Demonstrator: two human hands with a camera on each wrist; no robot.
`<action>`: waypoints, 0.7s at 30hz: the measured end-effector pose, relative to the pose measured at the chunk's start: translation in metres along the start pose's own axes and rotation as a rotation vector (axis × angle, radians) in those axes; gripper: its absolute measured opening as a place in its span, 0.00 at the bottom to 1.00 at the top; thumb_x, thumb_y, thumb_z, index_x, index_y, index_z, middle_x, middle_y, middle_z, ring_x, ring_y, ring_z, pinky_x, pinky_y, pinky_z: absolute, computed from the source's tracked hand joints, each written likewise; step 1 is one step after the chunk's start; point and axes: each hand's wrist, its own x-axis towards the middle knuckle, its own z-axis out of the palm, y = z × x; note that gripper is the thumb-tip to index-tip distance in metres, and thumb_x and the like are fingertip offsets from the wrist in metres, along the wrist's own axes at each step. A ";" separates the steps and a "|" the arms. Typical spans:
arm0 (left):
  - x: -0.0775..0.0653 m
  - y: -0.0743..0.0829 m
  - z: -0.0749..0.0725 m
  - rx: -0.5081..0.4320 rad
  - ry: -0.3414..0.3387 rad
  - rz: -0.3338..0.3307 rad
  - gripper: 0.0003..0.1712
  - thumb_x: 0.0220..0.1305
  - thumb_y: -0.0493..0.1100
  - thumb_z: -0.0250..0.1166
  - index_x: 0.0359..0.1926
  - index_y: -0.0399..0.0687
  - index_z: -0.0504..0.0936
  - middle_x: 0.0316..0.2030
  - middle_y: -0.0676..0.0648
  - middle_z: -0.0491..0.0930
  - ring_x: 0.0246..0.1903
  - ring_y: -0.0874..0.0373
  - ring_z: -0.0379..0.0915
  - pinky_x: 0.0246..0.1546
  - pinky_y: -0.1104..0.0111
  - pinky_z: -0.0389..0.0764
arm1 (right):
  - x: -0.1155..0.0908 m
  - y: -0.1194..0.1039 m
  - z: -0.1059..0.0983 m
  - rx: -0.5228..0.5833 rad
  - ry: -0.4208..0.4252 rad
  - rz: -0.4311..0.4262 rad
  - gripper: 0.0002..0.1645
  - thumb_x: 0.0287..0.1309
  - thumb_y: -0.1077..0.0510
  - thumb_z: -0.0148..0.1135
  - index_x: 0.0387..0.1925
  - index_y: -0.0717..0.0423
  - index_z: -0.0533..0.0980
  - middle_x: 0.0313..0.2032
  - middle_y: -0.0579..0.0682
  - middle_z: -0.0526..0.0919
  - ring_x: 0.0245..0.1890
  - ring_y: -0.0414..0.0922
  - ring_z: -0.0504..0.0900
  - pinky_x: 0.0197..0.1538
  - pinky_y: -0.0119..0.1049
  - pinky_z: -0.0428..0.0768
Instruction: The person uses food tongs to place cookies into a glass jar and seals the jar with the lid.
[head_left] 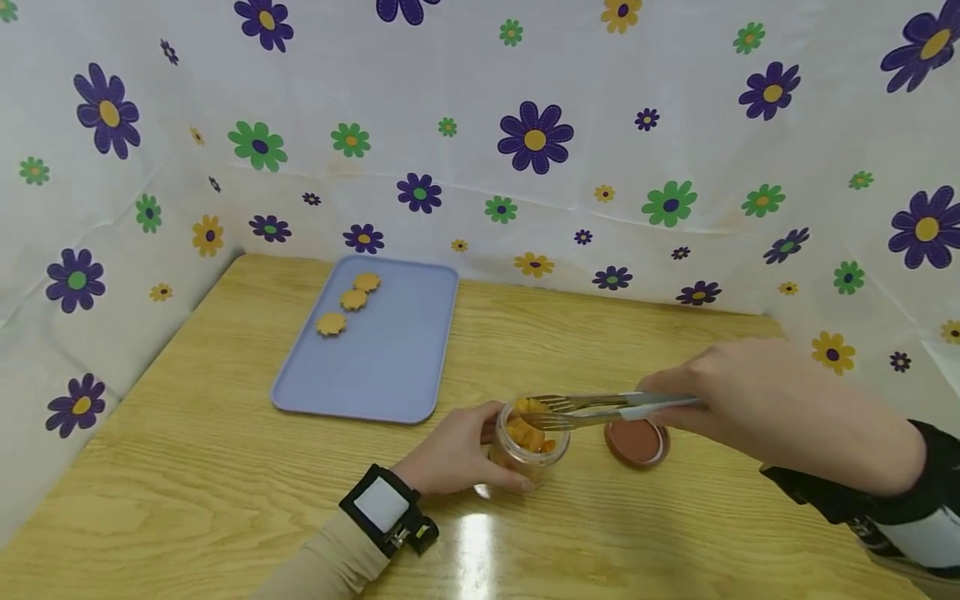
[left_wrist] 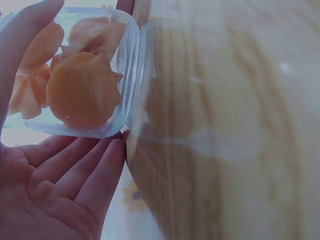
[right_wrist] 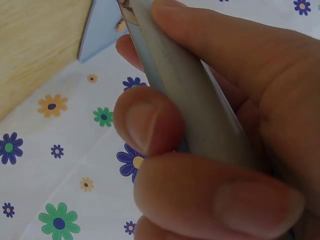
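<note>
A table (head_left: 562, 533) of pale yellowish wood, its top streaked with visible grain, spreads beneath both hands' grips. Inside the grip of the left hand (head_left: 461, 454), a clear glass jar (head_left: 517, 465) stands upright on the wood. Beyond that grip and to its left, a light blue tray (head_left: 382, 367) lies flat, rectangular with rounded corners and a raised rim; its nearest corner comes close to the hand, yet stays apart. Right of the same grip, near the jar without touching it, lies a round reddish-brown lid (head_left: 633, 442), lower and further left than the right hand's (head_left: 757, 408) grip. On the near side of the left grip, the tabletop shows a bright reflection (head_left: 476, 542).
</note>
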 end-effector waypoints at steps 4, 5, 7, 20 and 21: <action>0.000 0.001 0.000 0.002 -0.003 0.000 0.50 0.40 0.64 0.82 0.65 0.58 0.72 0.56 0.59 0.80 0.59 0.63 0.76 0.62 0.67 0.76 | 0.003 0.000 0.002 -0.007 -0.007 -0.009 0.06 0.58 0.46 0.71 0.37 0.30 0.82 0.19 0.31 0.69 0.18 0.31 0.62 0.20 0.27 0.61; 0.000 0.002 0.000 0.004 -0.004 -0.002 0.51 0.40 0.65 0.81 0.65 0.57 0.72 0.56 0.59 0.80 0.59 0.62 0.76 0.61 0.67 0.76 | 0.003 0.000 0.002 -0.007 -0.006 -0.014 0.06 0.58 0.46 0.71 0.37 0.30 0.81 0.19 0.31 0.69 0.18 0.31 0.62 0.20 0.27 0.61; 0.000 0.002 -0.001 0.003 -0.006 -0.003 0.51 0.40 0.65 0.81 0.65 0.57 0.72 0.56 0.58 0.80 0.59 0.62 0.76 0.61 0.67 0.76 | 0.005 0.000 0.003 -0.012 -0.001 -0.023 0.06 0.59 0.46 0.71 0.35 0.29 0.80 0.19 0.31 0.68 0.18 0.31 0.61 0.20 0.27 0.60; -0.001 -0.001 -0.001 -0.033 -0.019 0.001 0.54 0.42 0.63 0.81 0.69 0.56 0.69 0.58 0.58 0.79 0.60 0.63 0.75 0.61 0.68 0.76 | 0.008 0.004 0.001 0.004 0.004 0.014 0.15 0.57 0.43 0.71 0.47 0.36 0.85 0.25 0.31 0.80 0.20 0.29 0.67 0.21 0.28 0.68; -0.001 0.000 -0.001 -0.031 -0.018 -0.001 0.54 0.41 0.63 0.81 0.69 0.55 0.69 0.59 0.57 0.79 0.60 0.63 0.75 0.62 0.68 0.76 | 0.008 0.005 0.000 0.001 0.020 0.014 0.16 0.58 0.43 0.71 0.48 0.36 0.85 0.26 0.31 0.81 0.20 0.29 0.68 0.22 0.28 0.69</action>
